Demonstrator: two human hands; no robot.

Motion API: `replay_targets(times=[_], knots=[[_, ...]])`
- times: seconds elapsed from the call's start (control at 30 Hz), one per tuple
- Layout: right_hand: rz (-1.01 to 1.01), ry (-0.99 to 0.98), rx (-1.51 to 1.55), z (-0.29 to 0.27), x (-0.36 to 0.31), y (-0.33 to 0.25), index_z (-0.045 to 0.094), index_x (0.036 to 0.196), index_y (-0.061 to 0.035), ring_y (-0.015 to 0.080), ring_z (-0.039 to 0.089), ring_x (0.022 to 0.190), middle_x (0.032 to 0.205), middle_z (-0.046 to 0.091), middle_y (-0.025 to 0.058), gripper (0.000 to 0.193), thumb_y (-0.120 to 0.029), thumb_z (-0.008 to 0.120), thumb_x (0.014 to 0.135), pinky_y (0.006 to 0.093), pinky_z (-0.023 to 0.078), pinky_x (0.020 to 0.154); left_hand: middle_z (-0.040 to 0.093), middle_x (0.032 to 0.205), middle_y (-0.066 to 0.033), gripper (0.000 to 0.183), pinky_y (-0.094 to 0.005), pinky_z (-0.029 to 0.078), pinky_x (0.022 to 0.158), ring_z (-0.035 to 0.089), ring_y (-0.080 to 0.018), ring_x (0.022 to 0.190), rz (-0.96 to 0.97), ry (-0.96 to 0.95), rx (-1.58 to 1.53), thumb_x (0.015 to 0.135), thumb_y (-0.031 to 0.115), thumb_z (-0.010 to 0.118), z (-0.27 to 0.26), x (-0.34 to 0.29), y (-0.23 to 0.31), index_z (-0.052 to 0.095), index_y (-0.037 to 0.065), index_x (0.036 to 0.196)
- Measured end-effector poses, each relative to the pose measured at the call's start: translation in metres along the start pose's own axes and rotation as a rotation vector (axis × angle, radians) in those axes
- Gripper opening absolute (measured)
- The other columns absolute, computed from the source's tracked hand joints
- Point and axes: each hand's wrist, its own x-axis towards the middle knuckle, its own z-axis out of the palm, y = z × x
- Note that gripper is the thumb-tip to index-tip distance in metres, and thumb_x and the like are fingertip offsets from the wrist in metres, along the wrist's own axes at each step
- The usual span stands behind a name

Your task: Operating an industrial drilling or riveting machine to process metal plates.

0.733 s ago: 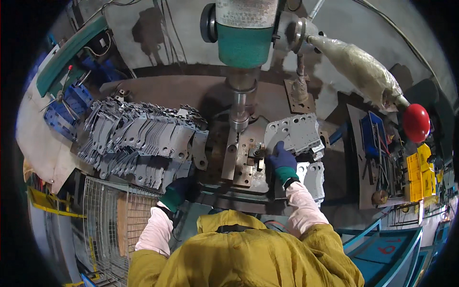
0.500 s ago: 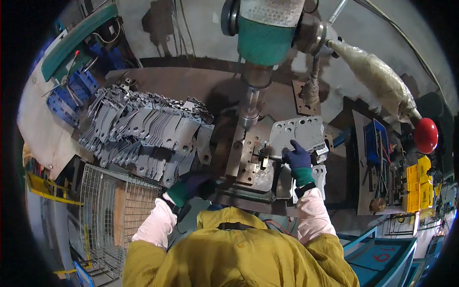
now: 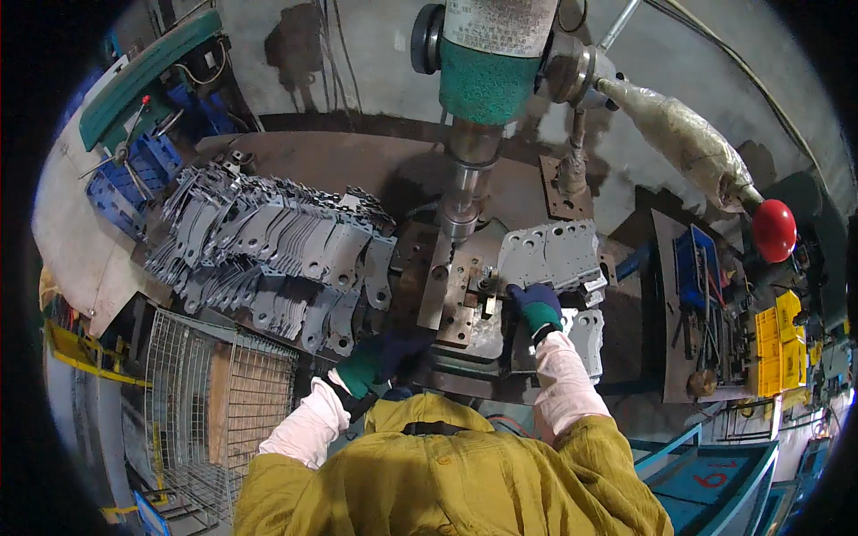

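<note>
My right hand (image 3: 536, 306), in a dark blue and green glove, is closed at the handle of a small clamp on the steel drilling fixture (image 3: 460, 308); the glove hides most of the handle. My left hand (image 3: 391, 354), gloved alike, is at the fixture's front left in deep shadow, its fingers too dark to read. Above the fixture hangs the drill press spindle (image 3: 460, 214). Flat grey metal plates with holes (image 3: 550, 255) are stacked just beyond my right hand. Another grey plate (image 3: 585, 339) lies nearer me, right of my right wrist.
Many curved grey metal plates (image 3: 268, 237) lean in rows at left. A wire basket (image 3: 255, 384) stands below them. At right are a red-knobbed lever (image 3: 773, 230), a tool board with a blue tray (image 3: 700, 268), yellow bins (image 3: 779, 344) and a blue cart (image 3: 706, 478).
My right hand has moved left and slightly toward me, closer to the fixture. My left hand has moved right toward the fixture's front. The view has shifted slightly.
</note>
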Motion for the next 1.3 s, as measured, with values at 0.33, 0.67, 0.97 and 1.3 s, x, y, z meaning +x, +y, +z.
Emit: replay_targets(times=[0.33, 0.67, 0.97, 1.3], knots=[[-0.272, 0.264, 0.136, -0.007, -0.003, 0.019, 0.074, 0.09, -0.009, 0.0365, 0.067, 0.088, 0.093, 0.07, 0.0187, 0.041, -0.047, 0.06, 0.083, 0.0456, 0.052, 0.076, 0.07, 0.098, -0.0052, 0.034, -0.0311, 0.052, 0.077, 0.066, -0.0145, 0.082, -0.054, -0.019, 0.054, 0.099, 0.034, 0.055, -0.009, -0.031, 0.013, 0.067, 0.009, 0.118], [-0.949, 0.244, 0.393, -0.07, -0.162, 0.014, 0.065, 0.117, -0.0083, 0.0252, 0.063, 0.074, 0.088, 0.066, 0.0115, 0.031, -0.006, 0.062, 0.086, 0.0343, 0.051, 0.068, 0.069, 0.103, -0.0062, 0.037, -0.0328, 0.049, 0.089, 0.063, -0.0167, 0.095, 0.281, -0.15, -0.039, 0.098, 0.035, 0.057, 0.036, -0.012, 0.027, 0.063, 0.007, 0.12], [-1.047, 0.049, 0.149, -0.077, -0.197, -0.043, 0.068, 0.114, -0.0106, 0.0312, 0.065, 0.087, 0.097, 0.066, 0.0151, 0.028, -0.014, 0.064, 0.087, 0.0377, 0.053, 0.074, 0.067, 0.11, -0.0102, 0.038, -0.0411, 0.054, 0.082, 0.067, -0.0271, 0.099, -0.271, -0.08, -0.56, 0.093, 0.022, 0.064, 0.034, -0.025, 0.033, 0.056, 0.007, 0.128], [-0.525, 1.407, 0.627, -0.307, -0.239, -0.121, 0.05, 0.135, 0.0023, 0.0304, 0.057, 0.121, 0.129, 0.06, 0.02, 0.048, -0.028, 0.046, 0.098, 0.0394, 0.043, 0.105, 0.058, 0.13, -0.0157, 0.054, -0.0416, 0.05, 0.095, 0.06, -0.0355, 0.113, 0.148, 0.114, 0.961, 0.09, 0.012, 0.053, -0.018, -0.053, 0.005, 0.049, 0.026, 0.142]])
